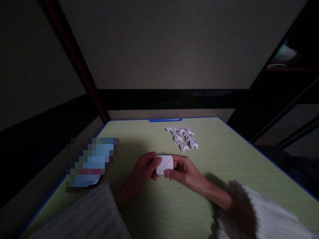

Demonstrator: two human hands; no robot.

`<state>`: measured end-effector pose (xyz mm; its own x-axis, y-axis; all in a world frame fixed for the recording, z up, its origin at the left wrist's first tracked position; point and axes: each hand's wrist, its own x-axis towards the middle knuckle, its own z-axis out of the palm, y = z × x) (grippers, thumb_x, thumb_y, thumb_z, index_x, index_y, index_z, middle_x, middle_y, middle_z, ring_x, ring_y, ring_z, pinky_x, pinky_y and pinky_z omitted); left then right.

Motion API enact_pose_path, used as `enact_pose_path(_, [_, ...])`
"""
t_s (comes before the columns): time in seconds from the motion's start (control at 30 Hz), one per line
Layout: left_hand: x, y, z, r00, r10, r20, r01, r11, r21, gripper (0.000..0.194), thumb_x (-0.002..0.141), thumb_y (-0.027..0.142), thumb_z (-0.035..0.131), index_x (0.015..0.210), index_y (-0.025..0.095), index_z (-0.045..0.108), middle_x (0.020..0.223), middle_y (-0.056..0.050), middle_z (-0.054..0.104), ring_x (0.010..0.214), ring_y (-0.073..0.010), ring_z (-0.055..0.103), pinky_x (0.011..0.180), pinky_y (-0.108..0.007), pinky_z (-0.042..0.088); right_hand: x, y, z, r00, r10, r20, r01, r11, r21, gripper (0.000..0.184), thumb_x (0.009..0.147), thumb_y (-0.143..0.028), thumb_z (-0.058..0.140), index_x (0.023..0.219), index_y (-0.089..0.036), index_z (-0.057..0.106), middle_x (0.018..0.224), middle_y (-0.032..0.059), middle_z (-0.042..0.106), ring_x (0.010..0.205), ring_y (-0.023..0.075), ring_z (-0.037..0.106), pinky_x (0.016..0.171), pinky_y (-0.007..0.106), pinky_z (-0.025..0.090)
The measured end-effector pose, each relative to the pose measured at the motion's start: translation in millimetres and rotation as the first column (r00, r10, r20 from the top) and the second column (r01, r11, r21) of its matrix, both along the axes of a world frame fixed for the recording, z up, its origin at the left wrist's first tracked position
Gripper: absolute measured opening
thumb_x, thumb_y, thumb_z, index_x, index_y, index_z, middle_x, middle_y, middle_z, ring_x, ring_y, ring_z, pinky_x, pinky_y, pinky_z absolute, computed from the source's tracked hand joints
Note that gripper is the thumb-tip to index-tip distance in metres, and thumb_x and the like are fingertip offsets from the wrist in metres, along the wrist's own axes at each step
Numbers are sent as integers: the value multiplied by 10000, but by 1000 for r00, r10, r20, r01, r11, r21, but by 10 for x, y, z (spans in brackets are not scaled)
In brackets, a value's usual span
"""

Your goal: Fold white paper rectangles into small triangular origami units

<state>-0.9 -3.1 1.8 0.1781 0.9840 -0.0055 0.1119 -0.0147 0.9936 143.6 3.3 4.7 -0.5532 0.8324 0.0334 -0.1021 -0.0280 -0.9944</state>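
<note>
A small folded white paper (164,164) with crease lines is held just above a pale green table (224,172). My left hand (144,167) pinches its left edge with thumb and fingers closed on it. My right hand (183,169) grips its right edge, thumb under the lower corner. Both arms wear white knitted sleeves. Farther back on the table lies a cluster of several folded white paper pieces (183,137).
A blurred blue and white object (91,164) lies at the table's left edge. The table has a blue rim (165,119). Dark frame bars and a plain wall stand behind it, with dark shelving at the right.
</note>
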Motion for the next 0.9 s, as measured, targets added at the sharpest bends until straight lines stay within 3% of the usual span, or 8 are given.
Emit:
enact_pose_path(0.13, [8,31,-6,999,-16,30,16,1000,3,297,674,390,495,514,152,417,380,58,434,339,-50,390,353,-159,303,-12,-16,44,999,29,-28,-29,999,15,124,640,-189,598,700,-109,524,615,4,563,543,80,477,497,204,346])
enact_pose_path(0.23, [6,29,-18,999,-24,36,24,1000,6,278,671,368,510,522,149,427,391,66,421,343,-45,383,352,-154,299,-3,-34,60,996,-18,-84,17,1000,-17,134,643,-199,600,666,-131,487,607,-10,560,555,81,495,504,200,349])
enact_pose_path(0.37, [-1,28,-36,997,-65,29,64,998,4,280,688,370,489,527,148,430,412,57,432,356,-47,392,354,-154,306,25,-10,8,990,-128,-66,126,992,-28,185,647,-248,599,590,-142,459,484,-56,470,435,52,409,424,184,289])
enact_pose_path(0.5, [1,35,-44,993,-114,25,114,994,5,266,688,380,478,563,147,450,446,43,458,377,-56,408,347,-153,308,38,19,-30,988,-151,-36,151,988,1,225,641,-282,604,553,-150,444,439,-62,437,402,50,367,396,185,254])
enact_pose_path(0.73, [8,0,-27,981,-154,-118,156,988,16,211,685,297,493,549,143,442,475,52,407,432,-60,388,391,-162,296,18,-10,50,985,-168,24,166,984,56,211,635,-303,605,609,-146,467,509,-51,433,459,60,374,435,191,289])
enact_pose_path(0.9, [18,-11,2,970,-180,-166,186,982,21,220,688,298,493,542,141,441,479,50,396,441,-66,390,402,-169,298,22,2,-6,987,-159,23,157,986,56,226,628,-303,622,588,-136,476,502,-55,421,459,57,364,445,194,278])
